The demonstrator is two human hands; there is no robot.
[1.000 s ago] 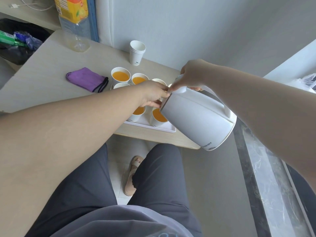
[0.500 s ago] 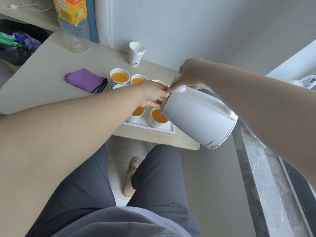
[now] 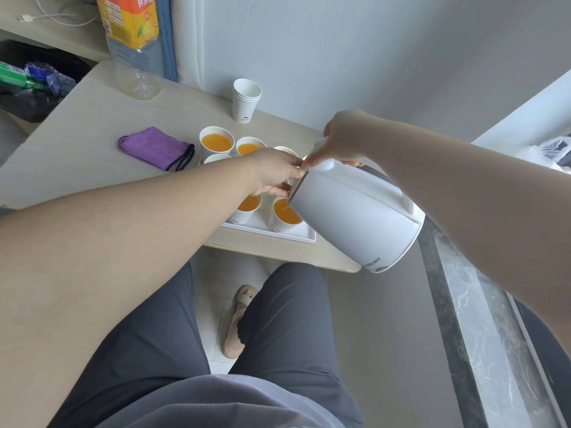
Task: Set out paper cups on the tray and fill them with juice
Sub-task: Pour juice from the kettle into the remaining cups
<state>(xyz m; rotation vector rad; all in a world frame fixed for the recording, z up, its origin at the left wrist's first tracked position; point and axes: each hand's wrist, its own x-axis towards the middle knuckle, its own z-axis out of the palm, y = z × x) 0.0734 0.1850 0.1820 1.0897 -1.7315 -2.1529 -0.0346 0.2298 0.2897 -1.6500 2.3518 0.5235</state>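
White kettle is held tipped over the tray, its spout end above the near-right cup, which shows orange juice close to the rim. The kettle top is gripped by the right hand, clenched round the handle end. The left hand is placed at the kettle mouth with fingers curled; whether the lid, the rim or a cup beneath is grasped cannot be told.

Against 1 s ago almost nothing is shifted: same tilt, same cup under the spout, both hands in the same spots. The level in that cup is judged slightly higher, though this is not certain. The pour is therefore judged ongoing.

4 cups are seen with juice, 2 at the far left and 2 near. 2 more are mostly hidden by the left arm, fill unknown. The tray sits at the near edge of the desk. A spare stack, a purple cloth and a nearly drained juice bottle are left beyond it. Overfill is the risk; the kettle should be levelled soon.
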